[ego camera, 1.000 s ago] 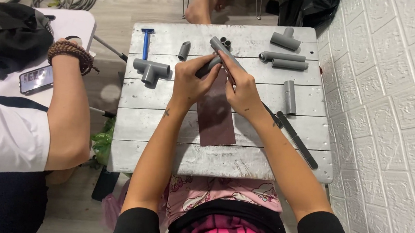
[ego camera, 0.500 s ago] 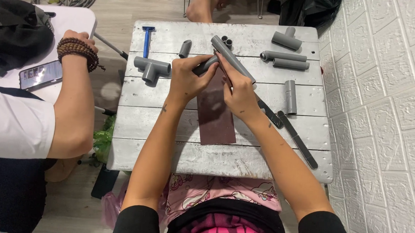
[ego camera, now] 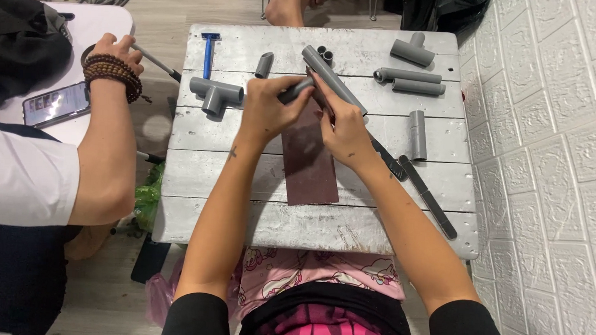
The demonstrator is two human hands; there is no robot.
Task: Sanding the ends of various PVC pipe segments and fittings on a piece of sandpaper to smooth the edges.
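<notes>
Head view is looking straight down on a small whitewashed plank table (ego camera: 254, 219), and everything is sitting in relation to the sheet of dark sandpaper (ego camera: 310, 158) lying at its middle. At the far end of that sheet, the person's left hand (ego camera: 268, 110) is curling closed around a short grey fitting (ego camera: 295, 91), only the tip of which is showing past the knuckles. The right hand (ego camera: 344, 126) is closing its fingers on a long grey pipe (ego camera: 333, 79), which is slanting away from the sandpaper's far right corner and meeting the fitting just above the sheet's far edge. Both hands are gripping tightly, nearly touching each other.

Left of the sandpaper, a grey tee fitting (ego camera: 215, 92) is lying on the boards, with a blue-handled razor (ego camera: 209, 51) beyond it and a short elbow piece (ego camera: 264, 64) between the razor and the hands. Right of the sandpaper, a short straight pipe piece (ego camera: 416, 134) is resting on its side, and a long dark saw blade (ego camera: 427, 196) is running diagonally toward the table's near right corner. Beyond the sheet on the right, two pipes (ego camera: 411, 81) are lying side by side, with another tee (ego camera: 413, 51) behind them.

Well left of the sandpaper, off the table, another person's arm wearing a beaded bracelet (ego camera: 112, 73) is reaching toward a thin rod, beside a phone (ego camera: 55, 104) on a white surface.
</notes>
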